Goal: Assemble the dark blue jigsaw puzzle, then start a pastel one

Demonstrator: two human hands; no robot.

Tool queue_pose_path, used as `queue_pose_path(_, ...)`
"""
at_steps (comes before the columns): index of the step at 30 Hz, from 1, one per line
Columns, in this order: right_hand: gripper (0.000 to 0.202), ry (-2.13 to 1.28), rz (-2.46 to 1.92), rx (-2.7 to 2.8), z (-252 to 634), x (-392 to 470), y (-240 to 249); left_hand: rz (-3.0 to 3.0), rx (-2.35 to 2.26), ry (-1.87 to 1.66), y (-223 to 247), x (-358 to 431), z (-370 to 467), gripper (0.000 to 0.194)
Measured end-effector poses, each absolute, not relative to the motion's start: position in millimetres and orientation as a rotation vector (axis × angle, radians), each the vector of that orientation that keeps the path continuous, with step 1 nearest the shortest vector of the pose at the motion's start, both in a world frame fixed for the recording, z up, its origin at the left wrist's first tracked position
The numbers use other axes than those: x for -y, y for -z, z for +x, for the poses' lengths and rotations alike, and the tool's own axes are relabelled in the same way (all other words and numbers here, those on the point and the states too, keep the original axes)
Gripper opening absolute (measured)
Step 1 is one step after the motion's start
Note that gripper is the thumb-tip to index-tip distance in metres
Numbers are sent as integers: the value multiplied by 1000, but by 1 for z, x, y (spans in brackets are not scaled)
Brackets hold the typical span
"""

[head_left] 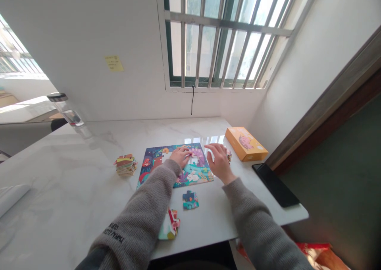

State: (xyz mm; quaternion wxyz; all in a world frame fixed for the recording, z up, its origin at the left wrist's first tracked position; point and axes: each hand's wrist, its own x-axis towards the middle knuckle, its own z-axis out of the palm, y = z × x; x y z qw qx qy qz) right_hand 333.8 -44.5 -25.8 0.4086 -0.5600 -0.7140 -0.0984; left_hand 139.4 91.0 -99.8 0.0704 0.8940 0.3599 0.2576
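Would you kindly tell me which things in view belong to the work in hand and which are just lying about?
Work in hand:
partly filled puzzle, with the left hand at it
loose blue piece
piece stack

Apparently lying about:
clear bottle
flat black object
yellow note

Unsure: orange box, perhaps the puzzle's packaging.

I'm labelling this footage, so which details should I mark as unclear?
All in the head view:
Puzzle beneath the left hand: covered by that hand; whether its fingers pinch a piece is unclear.
Puzzle's lower left: partly behind the left sleeve.
Colourful thing beside the right hand: mostly hidden by that hand.
Writing on the yellow note: too small.
Red packaging: cut off by the bottom edge.
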Motion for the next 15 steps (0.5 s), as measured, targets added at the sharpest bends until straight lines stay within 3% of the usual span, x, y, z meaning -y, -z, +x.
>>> queue_pose_path(7, 19, 308, -1622, 1565, 412, 53, 36, 2694, -1067, -805, 100, -91, 139, 27)
queue_pose_path(15, 13, 226, -1715, 1630, 422, 56, 46, 2673, -1064, -822, 99, -91, 139, 26)
